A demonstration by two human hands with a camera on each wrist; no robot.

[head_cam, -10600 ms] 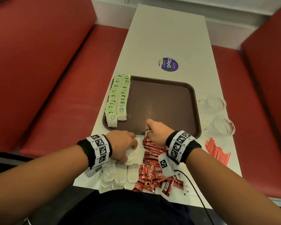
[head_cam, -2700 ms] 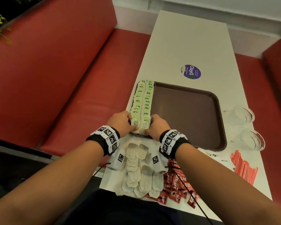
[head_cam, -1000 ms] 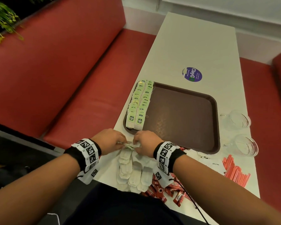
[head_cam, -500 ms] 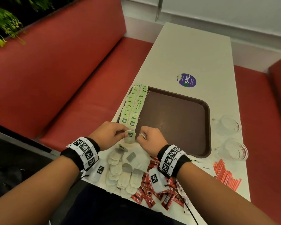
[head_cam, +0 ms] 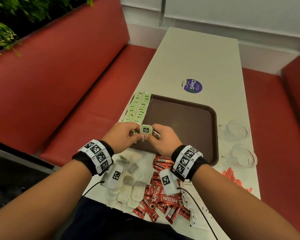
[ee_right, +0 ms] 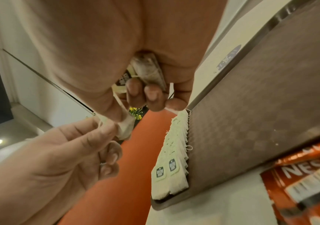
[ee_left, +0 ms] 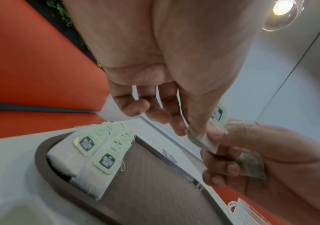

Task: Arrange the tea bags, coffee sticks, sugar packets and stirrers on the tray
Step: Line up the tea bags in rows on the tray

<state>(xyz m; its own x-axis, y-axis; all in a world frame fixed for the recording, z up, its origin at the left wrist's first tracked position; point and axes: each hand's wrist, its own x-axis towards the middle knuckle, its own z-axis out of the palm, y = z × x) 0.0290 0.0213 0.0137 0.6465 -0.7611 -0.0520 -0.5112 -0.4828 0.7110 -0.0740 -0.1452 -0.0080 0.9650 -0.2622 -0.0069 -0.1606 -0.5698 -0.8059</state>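
Brown tray [head_cam: 189, 118]; pale-green tea tags [head_cam: 137, 108] at nine o'clock; red coffee sticks [head_cam: 163, 200] at six; purple sticker [head_cam: 192, 86] at twelve.

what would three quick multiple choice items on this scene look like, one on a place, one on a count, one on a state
1. Where do the arranged tea bags lie on the tray?
A. along its left edge
B. along its right edge
C. in its middle

2. How many rows do they form?
A. one
B. two
C. four

3. What is the state of the tea bag nearest the person?
A. flat on the table
B. held by both hands above the tray
C. tucked into a glass cup

Answers:
1 A, the green tags line the left rim.
2 B, two rows run side by side.
3 B, the left hand and right hand pinch it.
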